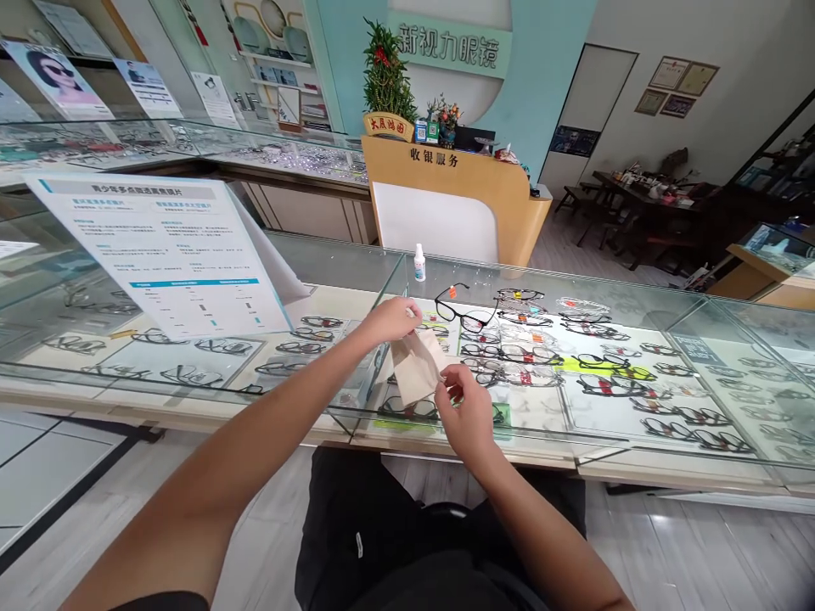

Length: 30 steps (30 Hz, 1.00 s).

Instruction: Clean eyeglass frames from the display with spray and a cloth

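Observation:
Over the glass counter, a beige cloth (417, 365) hangs stretched between my two hands. My left hand (393, 320) pinches its upper corner with closed fingers. My right hand (467, 410) is closed on its right edge, lower and nearer to me. Just beyond the cloth, a pair of black-framed glasses (467, 314) with an orange tag lies on the glass top. A small white spray bottle (419, 263) stands upright behind, near the counter's far edge.
Several rows of glasses (528, 355) lie inside the glass display counter (637, 293). A large printed sign (165, 255) stands on the counter to the left. Farther back is a wooden cashier desk (452, 182) with a plant (386, 76).

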{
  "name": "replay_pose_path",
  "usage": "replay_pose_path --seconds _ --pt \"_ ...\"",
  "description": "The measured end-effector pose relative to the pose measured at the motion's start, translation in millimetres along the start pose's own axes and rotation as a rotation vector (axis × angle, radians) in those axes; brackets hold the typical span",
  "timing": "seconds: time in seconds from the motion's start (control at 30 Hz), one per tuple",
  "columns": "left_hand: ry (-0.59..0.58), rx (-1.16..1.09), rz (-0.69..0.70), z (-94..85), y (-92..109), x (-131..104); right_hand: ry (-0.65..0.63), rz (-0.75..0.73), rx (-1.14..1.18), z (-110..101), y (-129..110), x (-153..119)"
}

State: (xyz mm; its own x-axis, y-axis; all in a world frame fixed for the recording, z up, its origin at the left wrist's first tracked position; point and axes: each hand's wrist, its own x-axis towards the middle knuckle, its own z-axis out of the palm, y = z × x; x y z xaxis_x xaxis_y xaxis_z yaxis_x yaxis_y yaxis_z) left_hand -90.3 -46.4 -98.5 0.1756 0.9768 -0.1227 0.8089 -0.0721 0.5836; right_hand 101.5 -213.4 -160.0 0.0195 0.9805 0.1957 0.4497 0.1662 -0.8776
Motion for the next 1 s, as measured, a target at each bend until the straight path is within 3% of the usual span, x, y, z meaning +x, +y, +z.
replay_pose_path --seconds 0.13,0.23,0.37,0.5,0.6,0.8,1.0 --pt "0.048 0.138 -0.045 25.8 17.3 16.4 -0.019 0.064 -0.097 -8.3 7.7 4.2" --pt "0.115 0.235 -0.061 31.2 19.9 13.7 -0.052 0.041 -0.192 -14.1 7.5 6.1" --pt "0.21 0.348 -0.075 21.6 7.2 -16.2 -0.048 -0.036 -0.325 -26.7 8.0 5.9" --pt "0.172 0.442 -0.139 12.7 -14.7 -47.8 -0.101 -0.096 -0.379 -34.2 8.8 5.5" --pt "0.108 0.378 -0.099 10.5 -26.6 -51.2 -0.168 -0.2 -0.419 -29.2 8.6 6.5" --pt "0.04 0.311 -0.075 6.1 -38.0 -35.8 -0.254 -0.377 -0.547 -8.7 10.5 8.3" --pt "0.004 0.293 -0.079 3.0 -50.4 -34.0 -0.222 -0.501 -0.689 7.1 14.2 8.7"
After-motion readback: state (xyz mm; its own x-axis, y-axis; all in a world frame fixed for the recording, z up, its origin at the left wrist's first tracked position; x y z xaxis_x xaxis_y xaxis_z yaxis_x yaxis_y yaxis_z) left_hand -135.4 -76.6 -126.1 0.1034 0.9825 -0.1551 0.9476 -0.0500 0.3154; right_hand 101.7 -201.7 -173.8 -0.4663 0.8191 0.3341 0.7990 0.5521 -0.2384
